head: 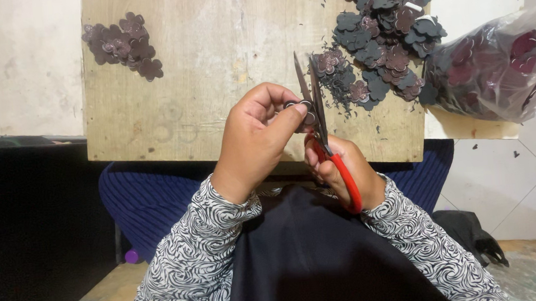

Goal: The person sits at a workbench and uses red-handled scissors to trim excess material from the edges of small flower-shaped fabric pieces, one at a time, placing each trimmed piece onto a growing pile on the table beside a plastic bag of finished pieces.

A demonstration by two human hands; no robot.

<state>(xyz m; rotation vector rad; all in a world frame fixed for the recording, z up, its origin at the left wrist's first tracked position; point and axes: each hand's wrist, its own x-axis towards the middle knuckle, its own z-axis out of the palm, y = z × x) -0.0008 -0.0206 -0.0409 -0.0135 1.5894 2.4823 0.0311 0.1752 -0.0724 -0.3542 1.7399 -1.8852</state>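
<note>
Red-handled scissors (328, 140) sit gripped in your right hand (343, 170) while your left hand (257, 135) pinches a small dark flower-shaped piece (305, 110) at the blades near the desk (210, 59), with a small pile (123, 46) far left seemingly done and a bigger heap (383, 39) far right left.

Home craft workshop: wooden board (210, 66), cut-out flower pieces (386, 33)
</note>
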